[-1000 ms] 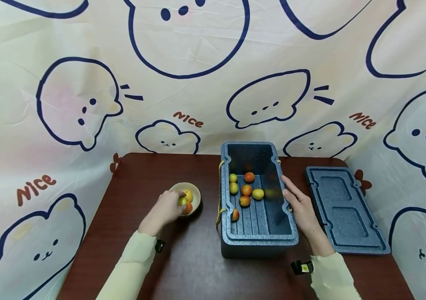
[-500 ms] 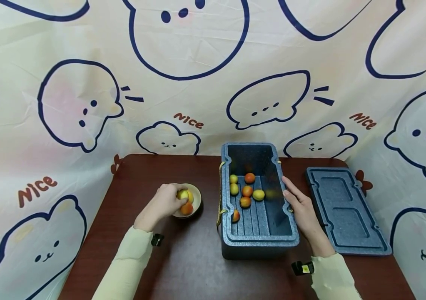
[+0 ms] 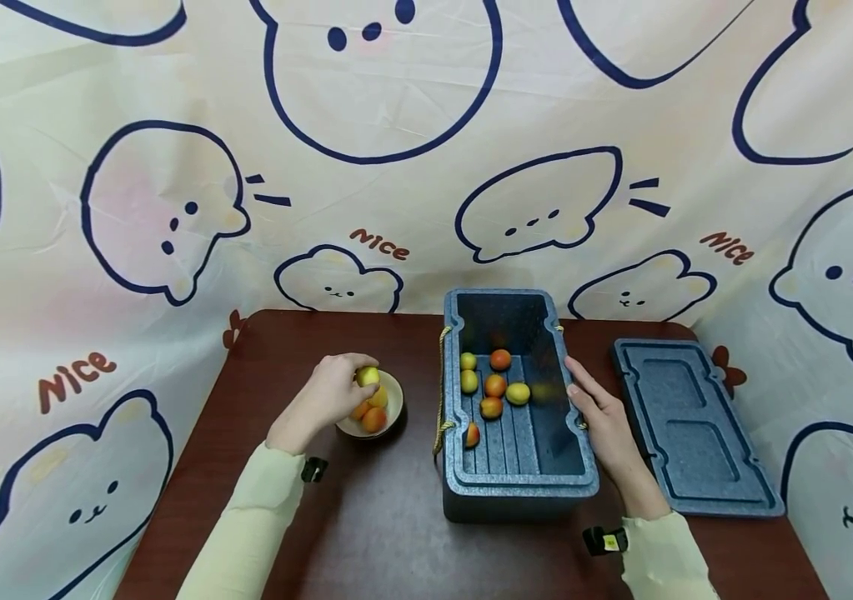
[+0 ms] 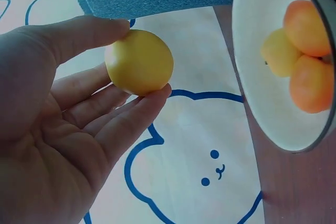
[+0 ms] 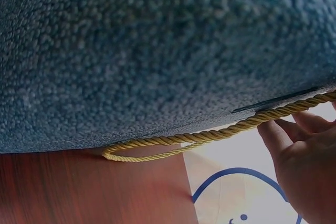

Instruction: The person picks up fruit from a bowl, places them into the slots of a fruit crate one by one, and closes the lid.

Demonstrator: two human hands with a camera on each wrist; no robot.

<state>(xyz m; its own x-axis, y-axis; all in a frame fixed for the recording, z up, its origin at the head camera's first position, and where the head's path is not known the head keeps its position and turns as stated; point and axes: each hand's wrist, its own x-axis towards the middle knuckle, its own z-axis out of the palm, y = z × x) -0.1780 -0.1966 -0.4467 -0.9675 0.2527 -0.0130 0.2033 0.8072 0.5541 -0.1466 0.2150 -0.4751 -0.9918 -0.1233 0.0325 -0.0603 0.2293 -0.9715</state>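
My left hand (image 3: 324,396) pinches a small round yellow fruit (image 4: 140,62) between thumb and fingertips. It is just above the far left edge of a cream bowl (image 3: 398,404). Inside the bowl lie orange fruits (image 4: 311,84) and a yellow fruit (image 4: 282,53). To the right stands a speckled blue foam box (image 3: 519,505), uncovered, with several yellow and orange fruits (image 3: 495,386) on its ribbed floor. My right hand (image 3: 612,429) rests against the box's right rim, fingers extended. A twisted gold rope (image 5: 226,131) runs beside that hand in the right wrist view.
The matching blue lid (image 3: 699,429) lies flat on the brown table (image 3: 388,533) to the right of the box. Behind the table hangs a pale curtain (image 3: 426,200) with cartoon drawings. Another gold rope (image 3: 440,392) hangs on the box's left side.
My left hand has lifted the yellow fruit up out of the bowl, drawing slightly away and to the left. My right hand has stayed on the box's rim.
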